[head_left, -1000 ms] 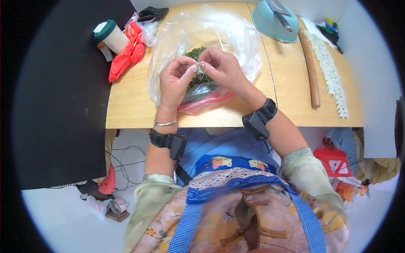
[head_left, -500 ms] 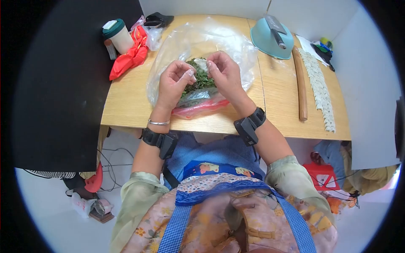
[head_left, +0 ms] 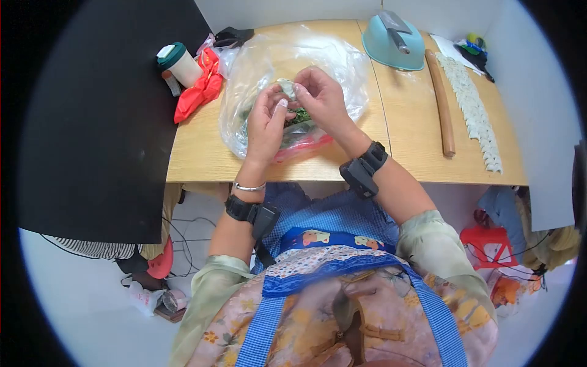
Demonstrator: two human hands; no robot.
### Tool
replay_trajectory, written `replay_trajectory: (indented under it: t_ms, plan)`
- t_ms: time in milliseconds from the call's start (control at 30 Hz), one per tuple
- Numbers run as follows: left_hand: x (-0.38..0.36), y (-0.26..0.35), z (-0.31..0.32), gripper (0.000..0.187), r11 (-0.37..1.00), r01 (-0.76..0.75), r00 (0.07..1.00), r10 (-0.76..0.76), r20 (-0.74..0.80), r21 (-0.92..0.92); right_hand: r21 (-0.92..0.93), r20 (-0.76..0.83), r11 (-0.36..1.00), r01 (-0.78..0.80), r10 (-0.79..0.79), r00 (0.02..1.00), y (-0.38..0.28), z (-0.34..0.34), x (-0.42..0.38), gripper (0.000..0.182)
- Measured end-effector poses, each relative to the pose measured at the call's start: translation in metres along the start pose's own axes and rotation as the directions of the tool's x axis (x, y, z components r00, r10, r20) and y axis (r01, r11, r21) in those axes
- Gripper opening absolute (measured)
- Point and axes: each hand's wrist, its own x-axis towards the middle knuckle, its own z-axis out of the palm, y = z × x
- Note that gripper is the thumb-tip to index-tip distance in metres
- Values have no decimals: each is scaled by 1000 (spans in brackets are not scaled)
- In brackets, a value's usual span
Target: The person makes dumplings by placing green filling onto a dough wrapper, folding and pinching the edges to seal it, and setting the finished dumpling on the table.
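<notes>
A small white piece of dough [head_left: 285, 87], which looks like a folded dumpling, is held up over a clear plastic bag [head_left: 333, 55]. My right hand [head_left: 319, 101] pinches its right side between thumb and fingers. The curled fingers of my left hand [head_left: 268, 119] close on its left side. White powder or dough marks the left thumb. Chopped green leaves [head_left: 299, 117] lie in the open bag below my hands, partly hidden by them. The bag's red edge faces me.
On the right lie a wooden rolling pin [head_left: 441, 110] and overlapping rows of white dough pieces [head_left: 471, 116]. A cleaver [head_left: 396, 29] rests on an upturned light-blue basin [head_left: 378, 46]. At left stand a cup with a green lid [head_left: 181, 66] and a red bag [head_left: 199, 95].
My left hand has moved right and up against the dough piece, closing the gap between my hands. The dough has risen slightly above the greens. The whole view has shifted a little.
</notes>
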Motion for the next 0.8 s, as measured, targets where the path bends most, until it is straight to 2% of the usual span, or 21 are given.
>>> replay_trajectory:
  t_ms: [67, 300, 367, 500, 567, 600, 667, 800]
  plan:
    - [1, 3, 4, 31, 993, 87, 990, -95, -107, -80, -61, 52, 998, -6, 9, 999, -2, -1, -1, 4]
    - [-6, 4, -5, 24, 975, 169, 981, -181, -74, -144, -18, 173, 998, -68, 70, 982, -9, 4, -7, 8]
    - [-10, 3, -7, 23, 965, 178, 974, -201, -108, -193, -133, 207, 991, 29, 0, 978, -12, 6, -9, 11]
    - [-15, 4, -10, 24, 961, 168, 960, -210, -186, -218, -275, 259, 957, 92, -18, 966, -20, 6, -12, 13]
    - [-18, 2, -14, 22, 918, 179, 952, -253, -174, -355, -321, 292, 943, 92, 6, 956, -23, 7, -13, 12]
    - [-19, 4, -16, 22, 916, 179, 951, -255, -176, -358, -323, 295, 942, 90, 9, 956, -24, 7, -13, 12]
    - [-21, 7, -20, 22, 814, 215, 957, -285, -48, -539, -285, 321, 952, 110, -13, 947, -25, 7, -14, 10]
    - [-27, 11, -21, 23, 781, 237, 954, -299, -12, -578, -397, 332, 897, 194, -57, 942, -34, 7, -17, 12]
